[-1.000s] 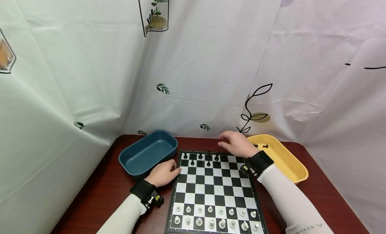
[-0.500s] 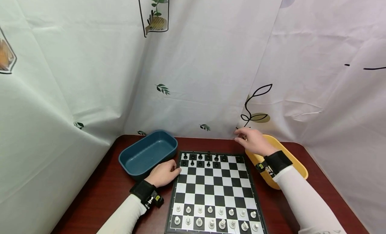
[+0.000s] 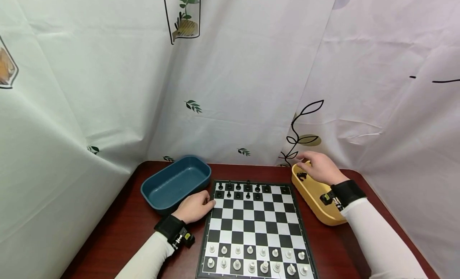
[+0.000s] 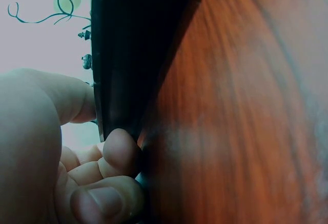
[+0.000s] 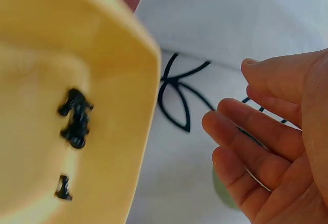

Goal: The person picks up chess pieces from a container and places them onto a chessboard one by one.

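- Your left hand (image 3: 195,206) rests on the table (image 3: 125,231), fingertips touching the left edge of the chessboard (image 3: 256,227), just beside the blue tray (image 3: 176,182).
- Your right hand (image 3: 321,167) hovers over the yellow tray (image 3: 316,199), fingers relaxed, holding nothing visible; a black piece (image 3: 302,176) lies in the tray just beside it.
- Board: black pieces (image 3: 238,188) on far rows, white pieces (image 3: 251,260) on near rows.

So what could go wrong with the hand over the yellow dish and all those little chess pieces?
The right hand hovers open over the yellow tray, which sits close to the table's right side; a clumsy grab might tip or push it. The black pieces inside lie close together, so fingers might lift two or drop one. Coming back, the sleeve might knock over black pieces standing in the chessboard's far rows. The left hand rests against the board's edge, which helps.
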A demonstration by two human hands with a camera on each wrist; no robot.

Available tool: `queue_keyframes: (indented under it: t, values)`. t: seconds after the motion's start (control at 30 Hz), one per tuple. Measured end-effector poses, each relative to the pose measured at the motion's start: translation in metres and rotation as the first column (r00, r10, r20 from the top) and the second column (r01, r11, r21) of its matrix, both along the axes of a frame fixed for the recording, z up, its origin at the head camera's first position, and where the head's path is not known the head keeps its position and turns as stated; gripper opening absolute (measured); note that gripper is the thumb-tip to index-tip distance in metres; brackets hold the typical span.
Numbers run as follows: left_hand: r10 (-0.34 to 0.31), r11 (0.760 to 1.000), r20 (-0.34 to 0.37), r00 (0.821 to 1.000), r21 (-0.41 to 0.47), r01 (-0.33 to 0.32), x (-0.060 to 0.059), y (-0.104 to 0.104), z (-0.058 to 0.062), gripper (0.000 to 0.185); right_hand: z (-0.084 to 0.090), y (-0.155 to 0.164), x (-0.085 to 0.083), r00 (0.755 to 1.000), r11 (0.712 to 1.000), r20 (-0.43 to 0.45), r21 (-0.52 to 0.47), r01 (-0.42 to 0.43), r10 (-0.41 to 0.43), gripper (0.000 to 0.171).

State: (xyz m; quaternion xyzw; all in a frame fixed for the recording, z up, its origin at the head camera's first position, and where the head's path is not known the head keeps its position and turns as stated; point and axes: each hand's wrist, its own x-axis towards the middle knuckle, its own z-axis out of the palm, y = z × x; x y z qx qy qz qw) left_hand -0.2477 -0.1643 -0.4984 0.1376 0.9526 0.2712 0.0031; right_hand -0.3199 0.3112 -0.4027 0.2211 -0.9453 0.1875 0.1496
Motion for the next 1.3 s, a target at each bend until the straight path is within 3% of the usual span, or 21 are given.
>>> queue_keyframes:
  t: [0.53, 0.93, 1.3]
  values:
    - [0.000, 1.000, 0.004, 1.000, -0.001, 0.000, 0.001, 0.000, 0.001, 0.032, -0.017, 0.027, -0.009, 0.997, 0.998, 0.064, 0.054, 0.041, -0.045, 0.024]
    - [0.009, 1.000, 0.012, 1.000, -0.010, -0.009, 0.000, 0.000, 0.000, 0.032, -0.042, 0.030, -0.018, 0.995, 0.992, 0.095, 0.125, 0.012, -0.024, 0.024]
    - [0.006, 1.000, 0.011, 1.000, -0.008, -0.006, -0.001, 0.001, 0.000, 0.031, -0.060, 0.024, -0.020, 0.998, 0.971, 0.064, 0.238, -0.030, 0.016, 0.034]
